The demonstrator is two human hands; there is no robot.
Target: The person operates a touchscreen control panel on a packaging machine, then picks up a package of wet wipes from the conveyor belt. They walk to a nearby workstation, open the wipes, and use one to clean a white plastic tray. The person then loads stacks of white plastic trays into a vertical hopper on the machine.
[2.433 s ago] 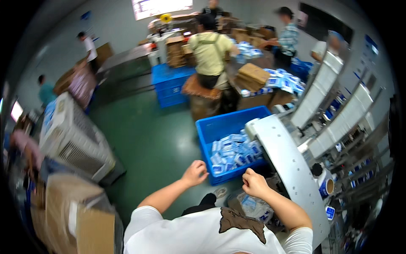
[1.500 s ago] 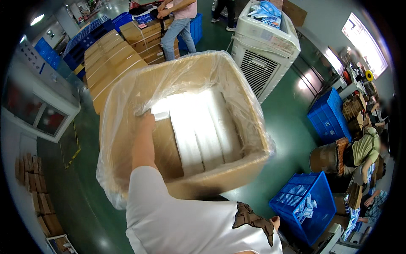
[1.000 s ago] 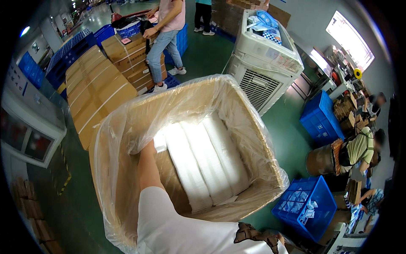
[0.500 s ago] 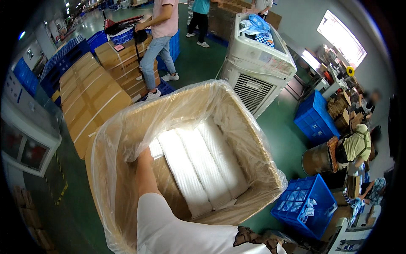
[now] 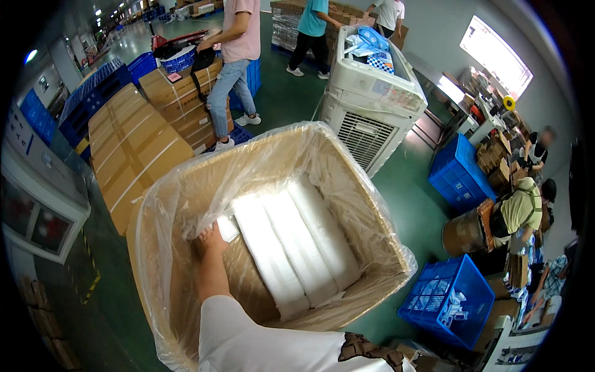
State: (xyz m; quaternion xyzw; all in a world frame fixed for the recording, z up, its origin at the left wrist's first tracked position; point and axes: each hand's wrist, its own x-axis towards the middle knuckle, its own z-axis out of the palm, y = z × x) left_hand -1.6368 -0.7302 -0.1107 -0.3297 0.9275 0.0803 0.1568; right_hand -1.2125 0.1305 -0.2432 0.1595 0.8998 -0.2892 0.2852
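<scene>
My left hand (image 5: 212,239) reaches down into a large cardboard box (image 5: 137,226) lined with a clear plastic bag (image 5: 164,192). Its fingers are spread and point toward the far left inner wall, beside a short white stack (image 5: 228,228); whether they touch it I cannot make out. Three long white ribbed rows (image 5: 297,242) lie side by side on the bottom, looking like tightly packed thin pieces. Brown cardboard shows at the bottom between my forearm and the rows. My right hand is out of the picture.
Beyond the box stands a white air cooler (image 5: 372,118). Strapped cartons (image 5: 136,149) are at the far left, with a person in pink (image 5: 238,37) by them. Blue crates (image 5: 458,170), a brown drum (image 5: 462,235) and seated people are on the right.
My left hand has come back slightly from under the liner's fold, so its fingers now show. The white rows lie as before. A person in teal in the background has moved right.
</scene>
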